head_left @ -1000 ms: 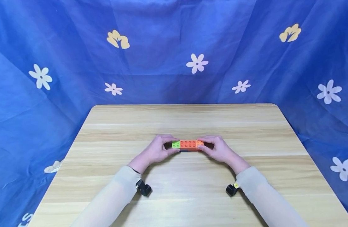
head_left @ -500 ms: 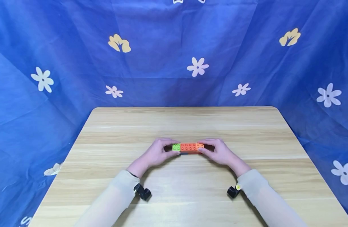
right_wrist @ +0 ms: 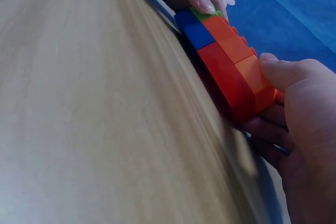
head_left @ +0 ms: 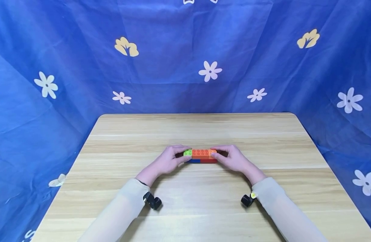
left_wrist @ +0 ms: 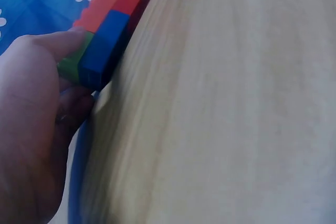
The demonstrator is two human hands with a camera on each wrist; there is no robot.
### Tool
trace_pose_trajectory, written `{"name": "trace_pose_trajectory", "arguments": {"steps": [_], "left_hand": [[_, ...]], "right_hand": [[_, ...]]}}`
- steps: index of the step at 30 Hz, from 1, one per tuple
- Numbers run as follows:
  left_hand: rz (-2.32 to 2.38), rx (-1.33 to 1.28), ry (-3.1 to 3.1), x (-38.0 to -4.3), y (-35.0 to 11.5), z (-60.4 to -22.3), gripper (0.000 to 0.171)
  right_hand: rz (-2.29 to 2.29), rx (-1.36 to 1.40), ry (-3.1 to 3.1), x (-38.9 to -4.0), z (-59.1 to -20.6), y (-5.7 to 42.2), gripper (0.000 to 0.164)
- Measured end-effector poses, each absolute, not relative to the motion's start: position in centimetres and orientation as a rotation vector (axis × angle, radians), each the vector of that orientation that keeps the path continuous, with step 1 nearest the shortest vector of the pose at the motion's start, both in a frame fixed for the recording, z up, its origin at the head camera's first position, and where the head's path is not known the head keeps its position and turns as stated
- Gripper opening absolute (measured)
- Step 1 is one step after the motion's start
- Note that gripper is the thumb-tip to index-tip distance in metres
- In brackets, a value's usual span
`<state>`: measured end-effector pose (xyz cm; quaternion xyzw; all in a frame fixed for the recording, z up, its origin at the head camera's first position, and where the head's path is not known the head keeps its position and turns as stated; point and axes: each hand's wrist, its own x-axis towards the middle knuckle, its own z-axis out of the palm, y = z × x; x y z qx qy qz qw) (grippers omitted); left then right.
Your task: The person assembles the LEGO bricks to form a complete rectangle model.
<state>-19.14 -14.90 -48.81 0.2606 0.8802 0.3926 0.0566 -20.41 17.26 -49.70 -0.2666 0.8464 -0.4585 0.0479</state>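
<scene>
A two-layer bar of joined toy building bricks lies across the middle of the table. Its top row runs from a green brick [head_left: 187,153] through a red-orange brick [head_left: 200,154] to a lighter orange brick [right_wrist: 254,81]. Below them sit a blue brick [left_wrist: 105,43] and a red brick [right_wrist: 226,80], end to end. My left hand [head_left: 167,160] pinches the green end between thumb and fingers. At the orange end, my right hand [head_left: 235,158] grips with its thumb at the front; its fingers are partly hidden behind the bar.
The wooden table [head_left: 200,208] has rounded far corners. A blue cloth [head_left: 161,67] with flower prints hangs behind it and down both sides. Small black cameras [head_left: 152,200] are strapped at both wrists.
Over the last half second the bar has shifted slightly up in the head view, and its blue and red lower front shows more. Both hands keep their hold. The head view has tilted a little.
</scene>
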Motion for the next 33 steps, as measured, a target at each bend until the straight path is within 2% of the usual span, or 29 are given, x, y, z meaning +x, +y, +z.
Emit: {"name": "trace_pose_trajectory", "arguments": {"steps": [5, 12, 21, 28, 33], "left_hand": [[1.184, 0.776, 2.643, -19.7, -14.8, -48.6, 0.05], [1.172, 0.72, 2.628, -20.1, -14.7, -48.3, 0.05], [1.183, 0.733, 2.614, -20.4, -14.7, -48.2, 0.052], [1.079, 0.954, 2.761, -19.7, -14.8, -48.0, 0.072], [0.981, 1.14, 2.867, -19.2, -14.7, -47.9, 0.057]], "right_hand": [[-1.395, -0.846, 2.619, -20.5, -49.4, 17.2, 0.043], [-1.397, -1.092, 2.696, -20.2, -49.3, 16.9, 0.064], [-1.333, -1.23, 2.755, -20.2, -49.7, 16.6, 0.052], [-1.333, -1.181, 2.748, -20.3, -49.5, 16.7, 0.053], [-1.358, -1.176, 2.725, -20.3, -49.7, 16.6, 0.053]]}}
